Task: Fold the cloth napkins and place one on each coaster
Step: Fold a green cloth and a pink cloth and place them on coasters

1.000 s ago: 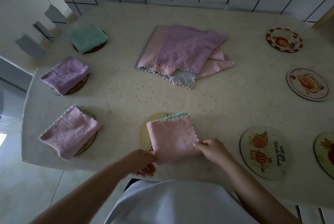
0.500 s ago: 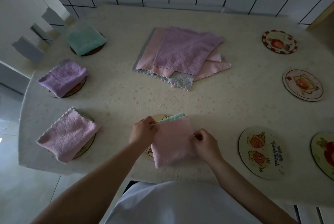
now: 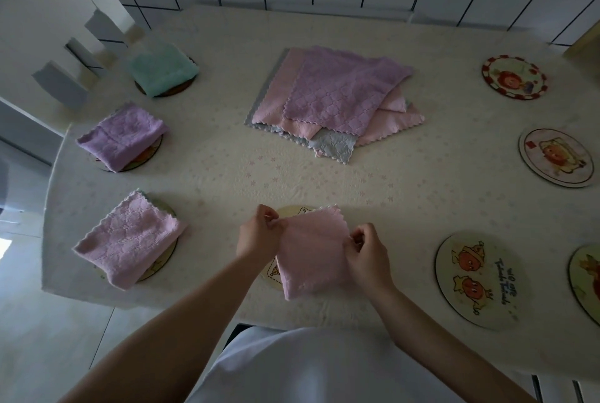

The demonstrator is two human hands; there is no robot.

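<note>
Head view: our left hand [image 3: 259, 233] and right hand [image 3: 367, 253] pinch the folded pink napkin [image 3: 311, 250] between them; next we settle it on the coaster [image 3: 290, 212] beneath.

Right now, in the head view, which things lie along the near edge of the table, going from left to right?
Folded pink napkin on its coaster → left hand → pink napkin held by both hands → right hand → bare coaster → another coaster, cut off.

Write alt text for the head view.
Both hands, left and right, pinch a folded pink napkin over a coaster at the table's near edge. Three coasters at left hold napkins; four at right are bare.
</note>
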